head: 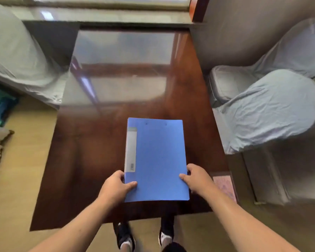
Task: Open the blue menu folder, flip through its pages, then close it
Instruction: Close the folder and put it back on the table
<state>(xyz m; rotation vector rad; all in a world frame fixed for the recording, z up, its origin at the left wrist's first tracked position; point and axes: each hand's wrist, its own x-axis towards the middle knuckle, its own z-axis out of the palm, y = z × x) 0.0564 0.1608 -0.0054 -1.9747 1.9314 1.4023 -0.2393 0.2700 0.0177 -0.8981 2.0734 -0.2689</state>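
The blue menu folder (158, 157) is closed, its spine with a white label strip and barcode on the left side. It lies over the near part of a glossy dark wooden table (91, 151). My left hand (116, 186) grips its near left corner, thumb on the cover. My right hand (196, 179) grips the near right edge, thumb on top and fingers under. Whether the folder rests flat on the table or is held just above it cannot be told.
Chairs draped in pale grey cloth stand at the left (16, 51) and the right (273, 110) of the table. A small pinkish pad (225, 186) lies at the table's near right corner. Green and blue crates (0, 104) sit on the floor at left. My shoes (125, 239) show below the table edge.
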